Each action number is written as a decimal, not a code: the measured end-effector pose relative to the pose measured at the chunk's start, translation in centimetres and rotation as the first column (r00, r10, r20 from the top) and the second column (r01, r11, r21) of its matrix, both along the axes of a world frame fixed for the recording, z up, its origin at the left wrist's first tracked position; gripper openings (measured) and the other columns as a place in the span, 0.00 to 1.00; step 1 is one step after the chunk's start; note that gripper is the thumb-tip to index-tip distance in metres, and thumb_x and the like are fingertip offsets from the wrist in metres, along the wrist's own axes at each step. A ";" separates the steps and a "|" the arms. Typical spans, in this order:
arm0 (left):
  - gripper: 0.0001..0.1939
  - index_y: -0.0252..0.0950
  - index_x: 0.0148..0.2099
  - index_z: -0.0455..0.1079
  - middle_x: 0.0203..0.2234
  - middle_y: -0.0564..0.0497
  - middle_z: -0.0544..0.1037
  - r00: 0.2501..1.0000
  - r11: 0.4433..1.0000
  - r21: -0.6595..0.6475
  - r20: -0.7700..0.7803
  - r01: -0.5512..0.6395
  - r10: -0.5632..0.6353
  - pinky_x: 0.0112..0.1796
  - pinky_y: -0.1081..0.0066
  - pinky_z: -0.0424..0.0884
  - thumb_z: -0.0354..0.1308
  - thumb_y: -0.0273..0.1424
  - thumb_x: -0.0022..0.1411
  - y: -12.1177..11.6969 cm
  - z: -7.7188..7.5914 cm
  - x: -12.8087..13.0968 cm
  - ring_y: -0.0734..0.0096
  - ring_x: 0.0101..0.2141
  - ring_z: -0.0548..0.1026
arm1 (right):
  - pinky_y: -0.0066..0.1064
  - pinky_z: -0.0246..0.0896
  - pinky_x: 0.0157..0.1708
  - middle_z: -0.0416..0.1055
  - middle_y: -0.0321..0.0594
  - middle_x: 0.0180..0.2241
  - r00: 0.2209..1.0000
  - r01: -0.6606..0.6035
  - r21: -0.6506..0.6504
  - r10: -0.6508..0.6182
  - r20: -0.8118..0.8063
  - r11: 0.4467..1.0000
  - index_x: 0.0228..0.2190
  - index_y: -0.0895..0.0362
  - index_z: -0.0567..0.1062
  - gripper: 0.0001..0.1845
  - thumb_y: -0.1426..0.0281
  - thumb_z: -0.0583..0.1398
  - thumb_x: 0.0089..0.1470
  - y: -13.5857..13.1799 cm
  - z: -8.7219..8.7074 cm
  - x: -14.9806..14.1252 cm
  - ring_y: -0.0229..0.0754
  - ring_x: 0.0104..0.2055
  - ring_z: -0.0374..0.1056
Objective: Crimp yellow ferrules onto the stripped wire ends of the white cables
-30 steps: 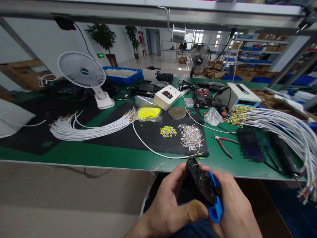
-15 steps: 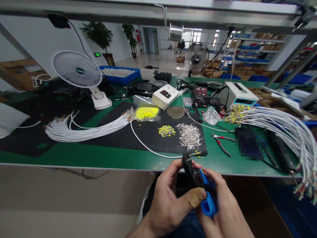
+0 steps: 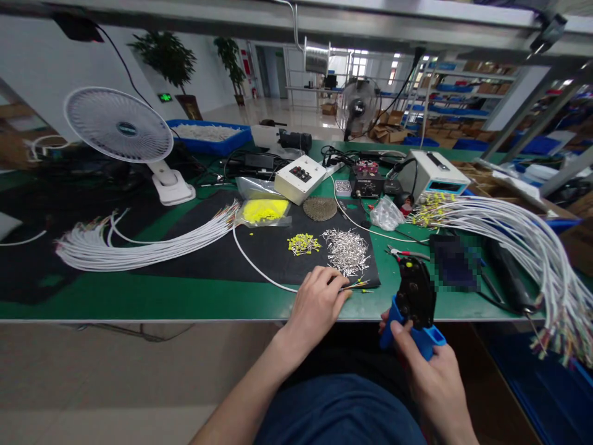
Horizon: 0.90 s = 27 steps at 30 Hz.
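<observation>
At the table's front edge my left hand (image 3: 317, 300) is closed on a white cable (image 3: 266, 278), near the end where its thin coloured wires fan out. Some of these wire ends (image 3: 359, 284) carry yellow ferrules. My right hand (image 3: 428, 361) grips a crimping tool (image 3: 416, 296) by its blue handles, with the black head upright. A small yellow piece (image 3: 409, 264) shows at the jaws. Just behind my left hand lie a pile of bare silver pins (image 3: 347, 252) and a smaller pile of yellow ferrules (image 3: 303, 243).
A bundle of white cables (image 3: 152, 250) lies left, another (image 3: 504, 216) right. Behind the piles are a bag of yellow ferrules (image 3: 264, 210), a round mesh pad (image 3: 320, 209) and a switch box (image 3: 300, 178). Red-handled cutters (image 3: 393, 251) lie behind the crimping tool. A white fan (image 3: 120, 127) stands left.
My hands have moved apart. The left has let go of the crimping tool and taken hold of the white cable; the right has carried the tool rightward and turned it upright.
</observation>
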State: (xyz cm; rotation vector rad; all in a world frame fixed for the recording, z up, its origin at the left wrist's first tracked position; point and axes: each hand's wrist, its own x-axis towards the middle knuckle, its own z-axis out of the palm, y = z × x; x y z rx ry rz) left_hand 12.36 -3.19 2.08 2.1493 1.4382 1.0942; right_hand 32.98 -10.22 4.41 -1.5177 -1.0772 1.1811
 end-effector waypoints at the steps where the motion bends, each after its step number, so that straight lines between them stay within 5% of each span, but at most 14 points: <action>1: 0.05 0.36 0.47 0.77 0.45 0.44 0.78 1.000 1.000 -0.002 -0.012 0.006 -0.007 0.53 0.54 0.66 0.62 0.27 0.70 0.3 -0.3 0.2 0.54 0.49 0.71 | 0.47 0.64 0.56 0.82 0.50 0.43 0.999 0.040 -0.002 -0.040 -0.005 0.999 0.42 0.59 0.80 0.26 0.48 0.67 0.57 0.2 -0.1 0.1 0.57 0.50 0.76; 6: 0.08 0.36 0.46 0.76 0.43 0.45 0.78 0.999 0.999 -0.026 0.043 0.029 -0.028 0.50 0.60 0.68 0.55 0.27 0.75 -0.6 0.6 0.5 0.59 0.46 0.73 | 0.45 0.66 0.52 0.82 0.50 0.41 0.994 0.042 0.124 -0.054 0.099 0.991 0.24 0.56 0.77 0.24 0.49 0.69 0.53 1.2 -0.5 0.6 0.57 0.47 0.76; 14: 0.06 0.40 0.48 0.76 0.41 0.51 0.79 0.941 0.966 -0.230 0.337 0.115 -0.032 0.44 0.72 0.70 0.57 0.29 0.74 -4.0 4.3 -1.4 0.69 0.42 0.77 | 0.52 0.63 0.57 0.81 0.49 0.47 0.993 0.022 0.250 -0.051 0.108 0.968 0.36 0.55 0.84 0.19 0.54 0.72 0.51 2.8 1.1 -0.5 0.59 0.53 0.75; 27: 0.10 0.37 0.46 0.76 0.37 0.50 0.78 0.874 0.894 -0.353 0.479 0.276 -0.081 0.39 0.71 0.67 0.61 0.39 0.72 -4.1 4.7 -2.0 0.68 0.38 0.73 | 0.51 0.59 0.58 0.80 0.45 0.44 0.994 -0.052 0.276 0.024 0.103 0.960 0.34 0.54 0.83 0.15 0.56 0.71 0.53 3.7 2.2 -2.5 0.57 0.53 0.74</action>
